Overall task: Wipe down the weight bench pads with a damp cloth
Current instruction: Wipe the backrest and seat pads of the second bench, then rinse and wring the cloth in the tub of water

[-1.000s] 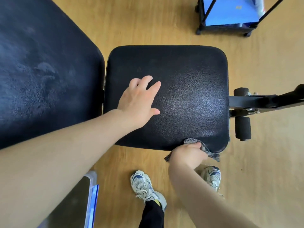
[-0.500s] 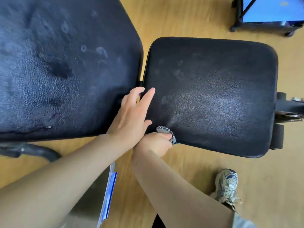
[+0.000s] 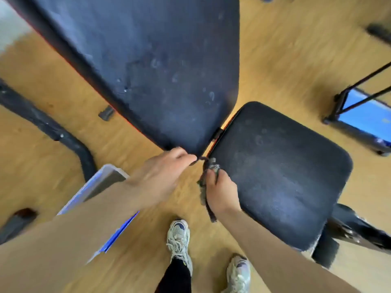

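Right hand (image 3: 221, 192): closed around a bunched grey cloth (image 3: 208, 180) at the seat pad's (image 3: 281, 176) 9 o'clock corner. Left hand (image 3: 163, 176): fingers curled, touching the back pad's (image 3: 160, 66) lower tip; whether it pinches the cloth cannot be told. Wood floor (image 3: 275, 60) beneath.

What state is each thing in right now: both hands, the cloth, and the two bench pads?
left hand: fingers curled at the back pad's lower corner, holding nothing clearly visible
right hand: closed on the cloth
cloth: bunched, tail hanging down, at the seat pad's near corner
back pad: smudged, marks visible
seat pad: faint marks, dull sheen
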